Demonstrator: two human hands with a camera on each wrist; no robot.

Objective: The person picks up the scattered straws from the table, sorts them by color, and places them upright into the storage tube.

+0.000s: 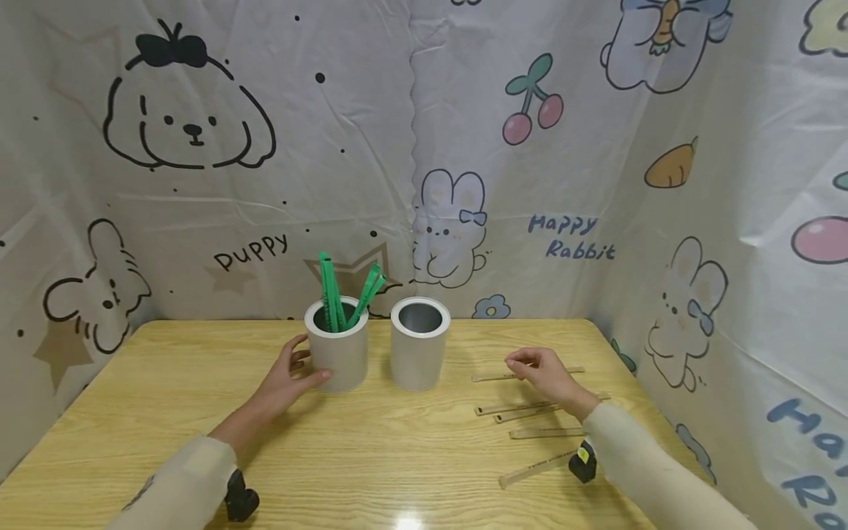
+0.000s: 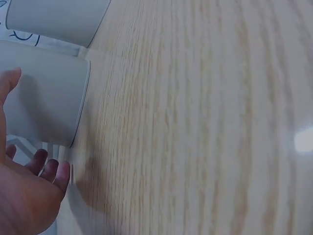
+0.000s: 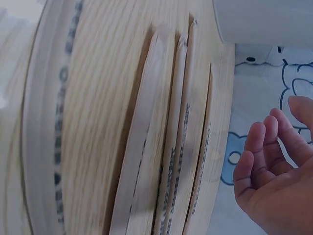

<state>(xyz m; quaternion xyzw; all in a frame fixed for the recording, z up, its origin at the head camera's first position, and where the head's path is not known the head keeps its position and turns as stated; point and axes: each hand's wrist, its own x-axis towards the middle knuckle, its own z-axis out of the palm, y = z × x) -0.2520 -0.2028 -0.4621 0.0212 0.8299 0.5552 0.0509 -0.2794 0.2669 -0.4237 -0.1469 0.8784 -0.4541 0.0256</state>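
head view: a person's left hand, thumb and fingers spread, flanked the left cup of green sticks while the right hand, loosely curved and empty, hovered by slim tan packets lying on the table, right of the second cup. a light mid-length pinch seemed best for those, with the left cup kept steady.

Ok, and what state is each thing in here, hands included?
Left container: upright, open-topped, holding green sticks.
Green sticks: leaning, tops above the rim.
Right container: upright, open-topped, nothing visible inside.
Brown sticks: five, lying loose on the table.
Left hand: fingers loosely curved beside the left container; contact hard to tell.
Right hand: fingers relaxed, holding nothing, near the brown sticks.
Backdrop cloth: hanging, creased.
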